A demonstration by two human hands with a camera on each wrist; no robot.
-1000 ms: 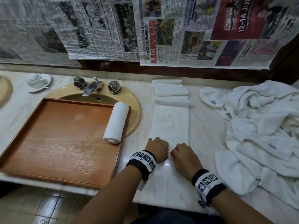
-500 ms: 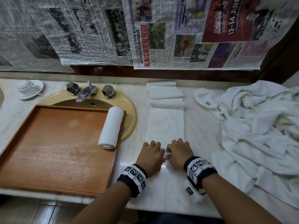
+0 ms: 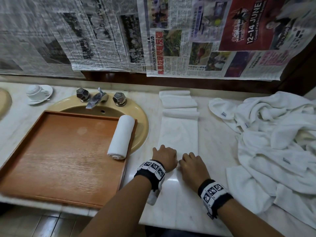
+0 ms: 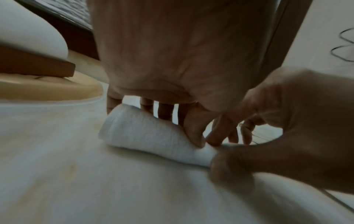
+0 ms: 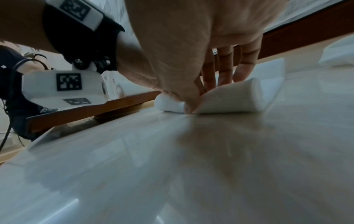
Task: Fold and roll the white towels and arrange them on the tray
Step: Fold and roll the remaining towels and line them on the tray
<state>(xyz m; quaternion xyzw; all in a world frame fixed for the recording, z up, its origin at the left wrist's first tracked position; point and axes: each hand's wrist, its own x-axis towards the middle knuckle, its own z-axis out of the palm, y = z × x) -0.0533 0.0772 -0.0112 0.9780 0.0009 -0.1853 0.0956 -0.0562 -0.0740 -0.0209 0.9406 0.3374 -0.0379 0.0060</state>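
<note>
A long folded white towel (image 3: 178,132) lies on the marble counter, stretching away from me. Its near end is wound into a small roll (image 4: 141,133), seen too in the right wrist view (image 5: 233,97). My left hand (image 3: 164,156) and right hand (image 3: 192,162) sit side by side on that roll, fingers curled over it and thumbs tucked at its near side. One finished rolled towel (image 3: 121,136) lies along the right edge of the wooden tray (image 3: 51,159).
A heap of loose white towels (image 3: 277,142) covers the counter's right side. The tray sits partly over a yellow sink (image 3: 142,127) with a faucet (image 3: 96,100). A cup and saucer (image 3: 38,93) stand at the back left. Newspaper (image 3: 102,40) covers the wall.
Both hands reached their fingers forward over the towel's near end, then curled back, turning the roll a little farther away from me. The tray and its towel stayed put.
</note>
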